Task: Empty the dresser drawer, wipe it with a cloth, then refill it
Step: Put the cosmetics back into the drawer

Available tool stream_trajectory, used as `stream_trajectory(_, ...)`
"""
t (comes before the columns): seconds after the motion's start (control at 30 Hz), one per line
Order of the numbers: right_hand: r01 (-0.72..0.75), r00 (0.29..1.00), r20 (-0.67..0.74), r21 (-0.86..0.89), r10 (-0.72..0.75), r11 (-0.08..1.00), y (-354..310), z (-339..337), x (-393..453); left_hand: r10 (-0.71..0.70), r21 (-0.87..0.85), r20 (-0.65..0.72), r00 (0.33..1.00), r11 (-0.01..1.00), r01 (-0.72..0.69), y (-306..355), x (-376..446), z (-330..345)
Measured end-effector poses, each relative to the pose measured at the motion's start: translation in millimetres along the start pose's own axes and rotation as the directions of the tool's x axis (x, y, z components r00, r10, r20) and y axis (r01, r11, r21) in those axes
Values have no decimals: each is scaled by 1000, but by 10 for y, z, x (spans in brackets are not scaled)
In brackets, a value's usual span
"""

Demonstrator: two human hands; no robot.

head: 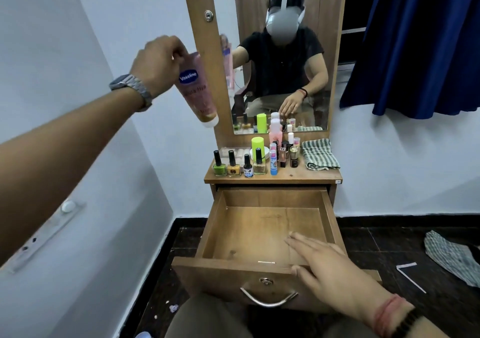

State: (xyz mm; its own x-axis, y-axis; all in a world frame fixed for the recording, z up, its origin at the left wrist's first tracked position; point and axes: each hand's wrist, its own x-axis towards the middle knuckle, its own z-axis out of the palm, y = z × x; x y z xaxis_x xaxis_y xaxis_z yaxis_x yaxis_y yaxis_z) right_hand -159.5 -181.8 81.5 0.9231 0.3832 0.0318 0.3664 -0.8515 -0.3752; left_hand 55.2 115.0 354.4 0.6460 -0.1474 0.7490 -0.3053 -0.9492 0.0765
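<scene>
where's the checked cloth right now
In the head view, the checked cloth lies folded at the right end of the dresser top, beside the cluster of small bottles, below the mirror.

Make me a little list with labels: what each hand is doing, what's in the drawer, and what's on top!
left hand: holds a pink Vaseline tube up, cap pointing down
right hand: fingers flat, resting on the drawer's front edge
drawer: pulled open, nothing inside
dresser top: nail polish bottles, other small bottles, a folded checked cloth
mirror: shows the person seated
</scene>
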Motion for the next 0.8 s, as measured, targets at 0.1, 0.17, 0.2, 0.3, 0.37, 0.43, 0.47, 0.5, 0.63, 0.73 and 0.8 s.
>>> stream_trajectory(0.1, 25, 999, -40, 25, -24, 999, -75, -32, 0, 37, -46, -50, 998, 998, -39, 47, -382, -331)
stream_trajectory(0.17, 40, 998, -60, 49, -37, 998, -136, -39, 3, 18, -110, -20, 1000, 994, -20, 103, -727, -417)
stream_trajectory(0.2, 45, 997, -63, 57, -41, 997, -163, -39, 2, -4, -139, 12, 1000, 990, 5, 139, -916, -412)
stream_trajectory(0.3, 49, 997, -68, 69, -44, 996, -196, -33, 5, -74, -224, 144, 987, 969, 105, 244, -1456, -227)
stream_trajectory(0.37, 47, 997, -59, 69, -43, 997, -183, -27, -4, -94, -258, 245, 965, 953, 159, 300, -1748, -4)
stream_trajectory(0.43, 46, 998, -46, 68, -43, 997, -154, -16, -14, -99, -257, 337, 936, 947, 193, 331, -1931, 243)
stream_trajectory(0.47, 42, 999, -37, 71, -39, 997, -137, -13, -18, -91, -251, 377, 922, 948, 196, 343, -1981, 360)
stream_trajectory(0.5, 35, 999, -26, 72, -33, 997, -120, -10, -19, -74, -236, 411, 908, 954, 185, 359, -2017, 470)
stream_trajectory(0.63, 19, 1000, -3, 76, -19, 997, -74, 3, -18, -7, -120, 498, 867, 990, 77, 420, -2041, 810)
stream_trajectory(0.73, 17, 1000, 7, 76, -18, 997, -59, 7, -19, 39, -65, 494, 869, 998, -8, 470, -2038, 942)
stream_trajectory(0.8, 17, 1000, 10, 74, -17, 997, -53, 4, -17, 123, -46, 443, 888, 992, -114, 479, -2104, 961)
